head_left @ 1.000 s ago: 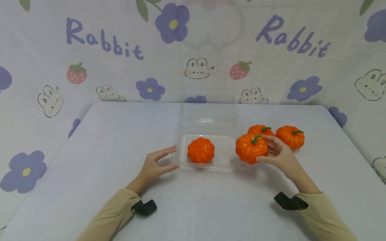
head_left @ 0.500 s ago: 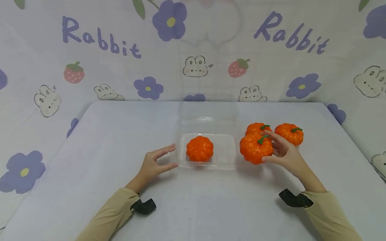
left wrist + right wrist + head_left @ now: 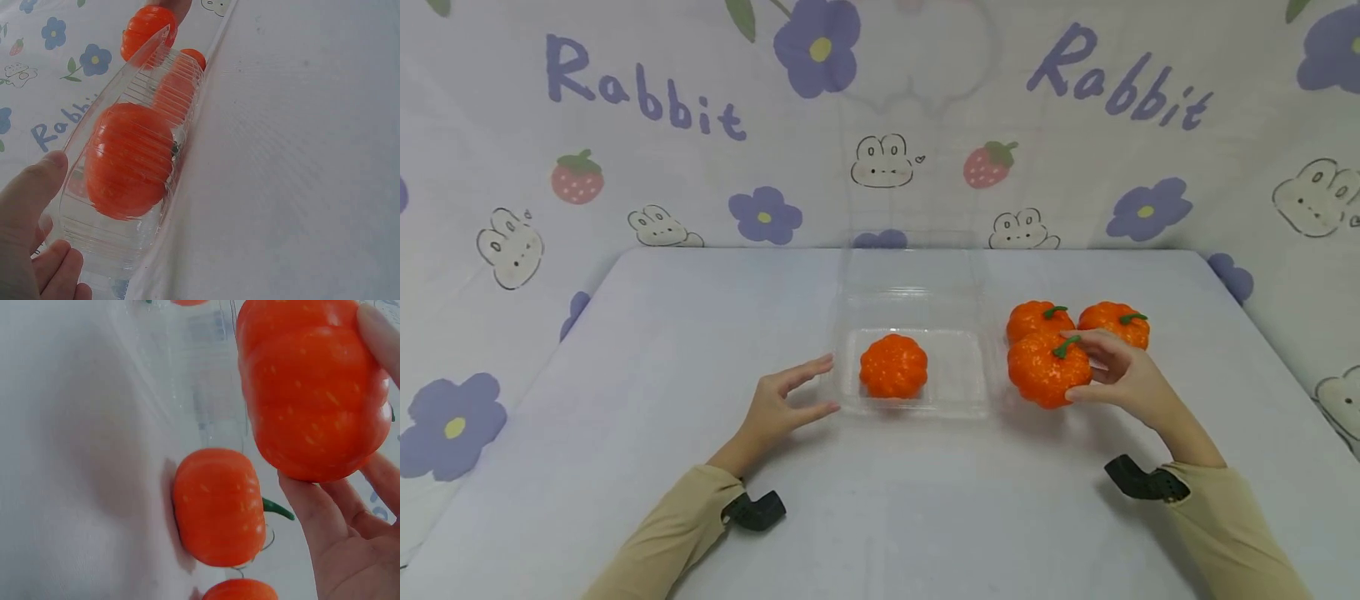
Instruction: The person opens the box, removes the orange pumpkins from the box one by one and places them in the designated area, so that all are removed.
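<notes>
My right hand (image 3: 1138,387) grips a toy pumpkin (image 3: 1047,371) with a green stem, holding it above the table to the right of the clear plastic box (image 3: 955,367). In the right wrist view the held pumpkin (image 3: 312,387) hangs over the table surface. One pumpkin (image 3: 893,367) sits in the left part of the box, stem not visible from above. My left hand (image 3: 778,408) is at the box's left side, thumb and fingers spread; in the left wrist view its thumb (image 3: 40,181) meets the box wall (image 3: 69,206).
Two more pumpkins lie behind the held one, a partly hidden one (image 3: 1037,321) and another (image 3: 1116,323) farther right. The box's transparent lid (image 3: 910,267) stands raised at the back. A printed cloth (image 3: 700,167) hangs behind the white table (image 3: 700,308).
My right hand has shifted to the right with the pumpkin, away from the box. The left hand keeps its place beside the box. The head view has tilted slightly.
</notes>
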`<state>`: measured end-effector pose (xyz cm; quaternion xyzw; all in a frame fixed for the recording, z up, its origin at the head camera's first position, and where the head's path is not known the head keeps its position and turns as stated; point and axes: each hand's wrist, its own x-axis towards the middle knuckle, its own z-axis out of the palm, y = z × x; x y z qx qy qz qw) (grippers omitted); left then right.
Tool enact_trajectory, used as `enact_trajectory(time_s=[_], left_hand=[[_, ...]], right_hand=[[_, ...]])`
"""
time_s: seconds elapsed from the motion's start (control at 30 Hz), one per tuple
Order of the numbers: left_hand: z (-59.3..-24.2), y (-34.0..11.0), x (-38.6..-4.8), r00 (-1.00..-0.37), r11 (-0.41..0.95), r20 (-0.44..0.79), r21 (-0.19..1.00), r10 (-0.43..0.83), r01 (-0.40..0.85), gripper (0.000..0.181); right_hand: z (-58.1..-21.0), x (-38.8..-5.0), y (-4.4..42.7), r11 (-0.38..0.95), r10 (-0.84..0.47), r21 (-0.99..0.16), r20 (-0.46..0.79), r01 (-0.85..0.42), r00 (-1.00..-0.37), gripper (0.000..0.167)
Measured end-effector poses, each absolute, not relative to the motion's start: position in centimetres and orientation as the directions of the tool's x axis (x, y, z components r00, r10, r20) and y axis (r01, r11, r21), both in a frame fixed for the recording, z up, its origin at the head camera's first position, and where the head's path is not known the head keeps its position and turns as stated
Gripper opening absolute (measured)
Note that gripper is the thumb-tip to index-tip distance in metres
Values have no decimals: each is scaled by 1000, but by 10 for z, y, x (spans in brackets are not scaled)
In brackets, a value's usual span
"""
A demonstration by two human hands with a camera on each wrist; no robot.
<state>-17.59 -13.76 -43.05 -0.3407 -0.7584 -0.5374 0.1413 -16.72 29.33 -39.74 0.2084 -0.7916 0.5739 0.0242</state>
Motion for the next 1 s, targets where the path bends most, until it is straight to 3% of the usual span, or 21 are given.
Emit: enact_trajectory(time_s=[0.47,1.0], left_hand=[[-432,-138,-178,-739,187,568,732,363,655,46],[-430,-137,-176,-746,187,554,742,370,644,46]], right_hand=[[-402,-174,299,494,-265,-836,115,-238,-957,64],[-412,-175,304,538,-308,-813,56,-222,-950,66]])
